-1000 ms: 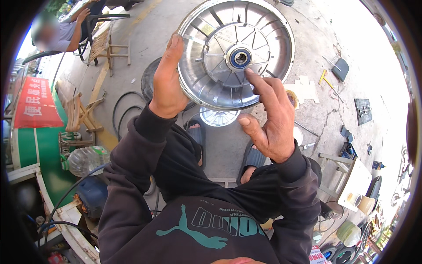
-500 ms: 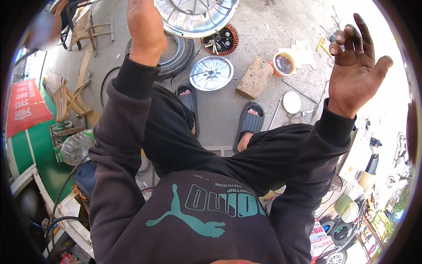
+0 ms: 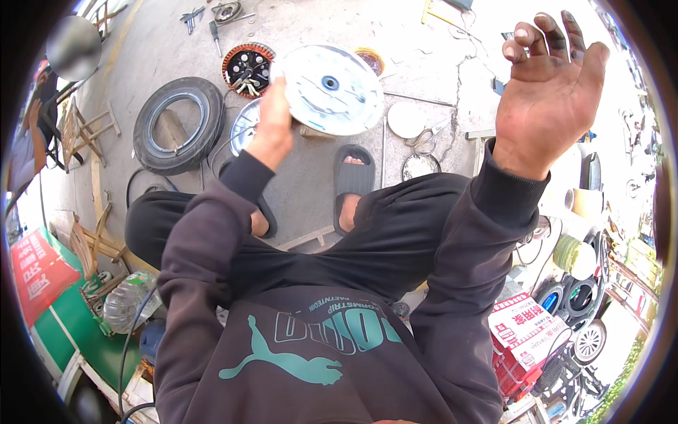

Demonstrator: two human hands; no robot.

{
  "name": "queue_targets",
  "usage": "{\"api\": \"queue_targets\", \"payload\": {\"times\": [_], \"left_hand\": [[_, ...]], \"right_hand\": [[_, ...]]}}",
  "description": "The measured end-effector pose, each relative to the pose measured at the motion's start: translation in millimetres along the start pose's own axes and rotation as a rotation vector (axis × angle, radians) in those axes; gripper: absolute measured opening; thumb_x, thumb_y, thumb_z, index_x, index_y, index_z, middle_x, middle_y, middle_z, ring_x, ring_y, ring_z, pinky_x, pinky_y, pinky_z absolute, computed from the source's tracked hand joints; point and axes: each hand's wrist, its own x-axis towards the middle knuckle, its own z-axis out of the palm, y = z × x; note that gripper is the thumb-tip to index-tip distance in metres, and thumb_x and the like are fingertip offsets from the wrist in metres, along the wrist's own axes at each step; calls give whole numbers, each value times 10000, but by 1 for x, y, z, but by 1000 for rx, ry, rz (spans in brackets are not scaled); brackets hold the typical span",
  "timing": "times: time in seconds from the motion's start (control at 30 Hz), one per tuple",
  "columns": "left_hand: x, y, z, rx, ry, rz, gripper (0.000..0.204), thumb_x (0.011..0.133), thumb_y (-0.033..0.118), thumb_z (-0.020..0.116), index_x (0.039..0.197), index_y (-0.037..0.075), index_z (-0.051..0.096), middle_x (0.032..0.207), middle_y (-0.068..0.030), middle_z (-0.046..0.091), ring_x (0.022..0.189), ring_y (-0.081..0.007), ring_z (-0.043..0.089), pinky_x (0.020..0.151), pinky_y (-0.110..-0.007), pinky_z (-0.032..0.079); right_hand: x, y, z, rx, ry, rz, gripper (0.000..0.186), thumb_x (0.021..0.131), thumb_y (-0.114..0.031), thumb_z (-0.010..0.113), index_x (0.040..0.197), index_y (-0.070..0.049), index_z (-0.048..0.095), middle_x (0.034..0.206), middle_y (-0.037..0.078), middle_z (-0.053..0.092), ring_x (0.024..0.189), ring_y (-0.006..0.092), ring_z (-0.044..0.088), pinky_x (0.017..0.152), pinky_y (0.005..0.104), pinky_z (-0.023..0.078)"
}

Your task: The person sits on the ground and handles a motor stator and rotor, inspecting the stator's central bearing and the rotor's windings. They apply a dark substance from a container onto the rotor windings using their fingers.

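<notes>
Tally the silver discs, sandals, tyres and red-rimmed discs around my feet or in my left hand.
Silver discs: 2, one in your left hand, one on the ground
Sandals: 2
Tyre: 1
Red-rimmed disc: 1
Total: 6
</notes>
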Motion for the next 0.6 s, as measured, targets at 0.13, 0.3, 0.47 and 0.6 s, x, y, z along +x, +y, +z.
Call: {"api": "queue_targets", "payload": {"times": [0.13, 0.3, 0.47, 0.6], "left_hand": [[5, -115, 54, -58, -132, -271, 508, 1086, 375, 283, 1362, 0, 486, 1269, -137, 640, 1096, -243, 671, 887, -402, 565], [1, -239, 55, 236, 99, -264, 442, 1076, 362, 362, 1292, -1, 494, 1220, -158, 628, 1064, -221, 637, 910, -367, 516], [-23, -264, 45, 95, 208, -210, 504, 1086, 395, 334, 1357, -18, 435, 1314, -210, 553, 1221, -285, 534, 1031, -368, 412], [-10, -286, 37, 8, 191, -275, 518, 1086, 442, 315, 1383, 32, 426, 1350, -174, 531, 1198, -272, 561, 1001, -396, 459]], "right_hand": [[-11, 0, -15, -83, 0, 28, 573, 1032, -467, 487, 1263, 56, 445, 1057, 178, 585, 842, 236, 576, 678, 333, 466], [-8, -1, -34, -122, -24, 117, 503, 1058, -386, 448, 1315, 46, 482, 1096, 138, 591, 881, 189, 561, 710, 290, 438], [-4, 10, -23, -282, -18, 143, 528, 1070, -388, 390, 1354, 53, 450, 1082, 134, 574, 838, 160, 534, 689, 262, 427], [-4, 16, -9, -284, -46, 160, 537, 1072, -369, 386, 1381, 69, 421, 1077, 140, 570, 820, 155, 524, 674, 256, 420]]}}
